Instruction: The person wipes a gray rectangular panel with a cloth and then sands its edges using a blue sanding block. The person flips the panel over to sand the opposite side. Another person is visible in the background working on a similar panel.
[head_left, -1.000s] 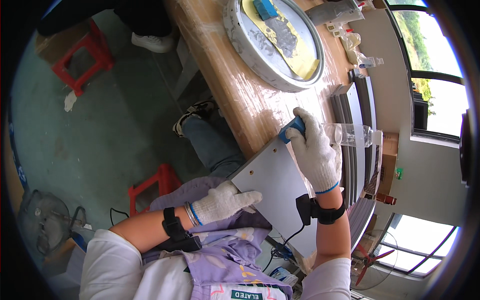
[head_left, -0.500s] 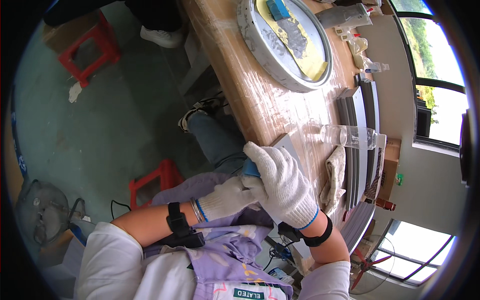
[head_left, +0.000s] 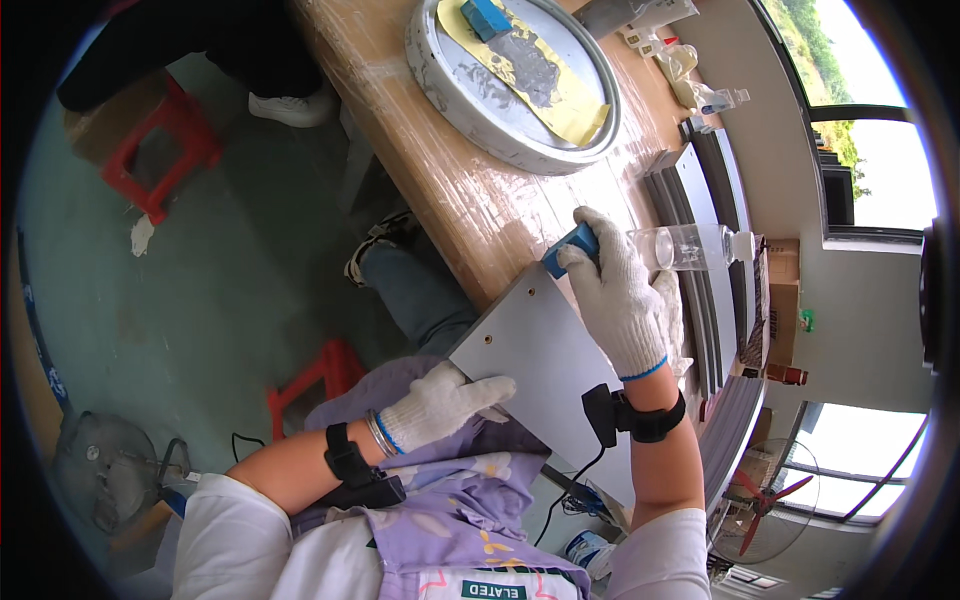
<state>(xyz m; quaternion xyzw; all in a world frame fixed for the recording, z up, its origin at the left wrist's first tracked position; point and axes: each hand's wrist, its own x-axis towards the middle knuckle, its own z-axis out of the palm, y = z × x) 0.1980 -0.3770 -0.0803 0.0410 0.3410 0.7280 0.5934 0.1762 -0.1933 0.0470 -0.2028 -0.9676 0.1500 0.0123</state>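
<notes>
A flat grey panel (head_left: 545,370) with small holes near one end lies before me, its end over the table's near edge. My left hand (head_left: 450,403), in a white knit glove, grips its near left edge, thumb on top and fingers partly hidden beneath. My right hand (head_left: 618,300), gloved the same way, holds a small blue block (head_left: 572,250) near the panel's far corner. Whether the block touches the panel cannot be made out. Just right of that hand lies a clear plastic bottle (head_left: 690,248).
A round grey-white tray (head_left: 425,75) holds a smeared yellow sheet (head_left: 560,95) and another blue block (head_left: 486,18). Stacked grey panels (head_left: 690,185) stand along the table's right side. Red stools (head_left: 185,140) sit on the floor at left, near another person's shoe (head_left: 290,108).
My hands, together over the blue block before, have parted. The right carried the block up and right to the panel's far end; the left moved down-left onto the panel's edge. The panel now shows plainly.
</notes>
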